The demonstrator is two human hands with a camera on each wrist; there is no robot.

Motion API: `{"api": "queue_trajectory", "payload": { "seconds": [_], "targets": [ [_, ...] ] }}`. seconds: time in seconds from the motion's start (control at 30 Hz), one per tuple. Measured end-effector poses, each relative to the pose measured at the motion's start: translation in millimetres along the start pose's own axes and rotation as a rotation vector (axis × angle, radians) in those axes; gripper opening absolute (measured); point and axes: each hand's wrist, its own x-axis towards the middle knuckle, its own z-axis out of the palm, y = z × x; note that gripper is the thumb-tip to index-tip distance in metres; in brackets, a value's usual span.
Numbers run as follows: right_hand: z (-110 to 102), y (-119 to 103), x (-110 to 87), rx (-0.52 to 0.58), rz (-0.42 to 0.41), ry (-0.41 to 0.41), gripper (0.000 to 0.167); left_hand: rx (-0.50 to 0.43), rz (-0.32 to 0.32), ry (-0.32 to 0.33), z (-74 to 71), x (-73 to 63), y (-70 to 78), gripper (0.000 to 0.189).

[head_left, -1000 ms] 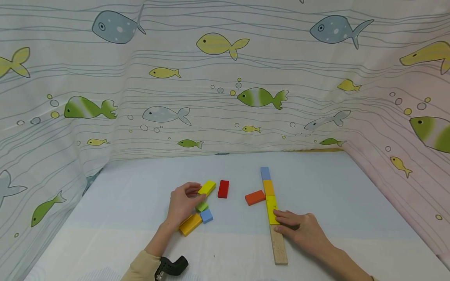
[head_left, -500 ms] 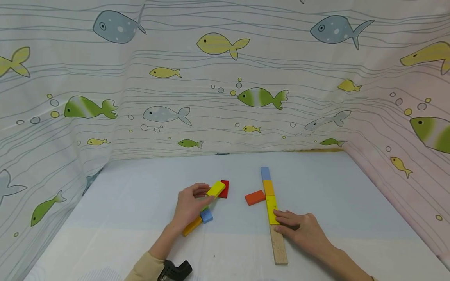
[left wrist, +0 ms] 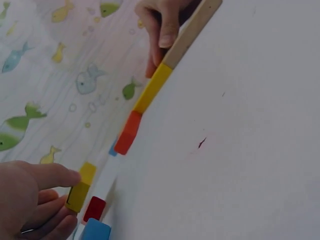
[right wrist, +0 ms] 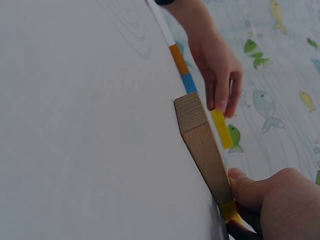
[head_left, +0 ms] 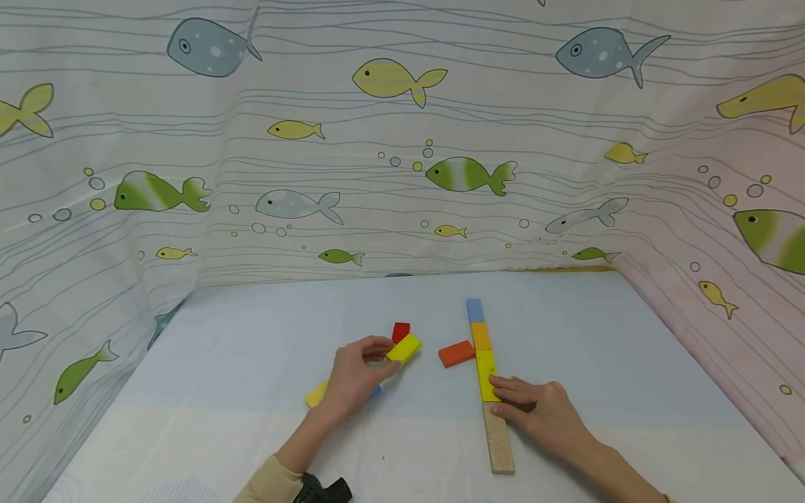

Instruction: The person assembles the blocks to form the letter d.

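Between thumb and fingers my left hand [head_left: 355,377] pinches a yellow block [head_left: 404,349], which overlaps a red block [head_left: 401,330] behind it. My right hand [head_left: 547,416] rests along the right side of a straight row of blocks. Its fingertips touch the row's yellow block [head_left: 484,374], and its thumb lies at the near plain wooden block [head_left: 499,439]. Farther up the row are an orange-yellow block [head_left: 481,336] and a blue block [head_left: 474,310]. An orange-red block [head_left: 456,354] lies slanted, its right end at the row's left side.
Partly hidden by my left hand are an orange-yellow block [head_left: 317,395] and another blue block [head_left: 376,391]. A white cloth covers the table [head_left: 251,328]. Fish-printed curtain [head_left: 377,161] hangs along the back and both sides.
My left hand has carried the yellow block rightward and a little nearer, passing in front of the red block. Its wrist now covers more of the loose blocks. The right hand stays put.
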Motion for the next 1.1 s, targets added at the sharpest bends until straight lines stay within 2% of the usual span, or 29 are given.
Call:
{"api": "queue_trajectory", "payload": {
  "seconds": [0.23, 0.57, 0.77, 1.1],
  "targets": [
    [0, 0, -0.2, -0.011, -0.011, 0.002, 0.038, 0.034, 0.034, -0.044, 7.1, -3.8, 3.0, 0.033],
    [0, 2, 0.8, -0.033, -0.035, 0.013, 0.037, 0.044, 0.093, -0.144, 17.9, -10.2, 4.0, 0.034],
    [0, 2, 1.2, -0.03, -0.033, 0.005, 0.038, 0.069, 0.104, -0.18, 23.4, -11.6, 3.8, 0.034],
    [-1, 0, 1.6, -0.015, -0.03, 0.002, 0.037, 0.089, 0.096, -0.168, 29.6, -12.9, 7.1, 0.036]
  ]
}}
